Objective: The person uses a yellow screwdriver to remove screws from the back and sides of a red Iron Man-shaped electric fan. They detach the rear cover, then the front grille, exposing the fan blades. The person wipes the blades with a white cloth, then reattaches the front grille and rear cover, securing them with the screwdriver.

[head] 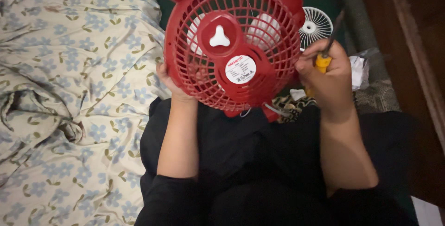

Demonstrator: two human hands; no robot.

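Nearest the camera is the person's lap in black cloth (259, 161), with both forearms rising from black sleeves toward a red fan (234, 45) held above it. The left hand (168, 80) sits behind the fan's lower left rim, mostly hidden; its fingers curl round the rim, so its grip is closed on the fan. The right hand (327, 75) is fisted round a screwdriver (324, 57) with a yellow handle, its dark shaft pointing up and right, just beside the fan's right rim.

The fan's red grille encloses white blades, with a white three-lobed cap at the centre and a round white label below it. To the left a blue-flowered bedsheet (69, 91) lies rumpled, giving wide soft room on that side. To the right the space is tighter: a small white grille (316, 26) lies beyond the fan, crumpled white plastic (359, 71) beside the right hand, and dark wooden furniture (417, 59) closes off that edge.
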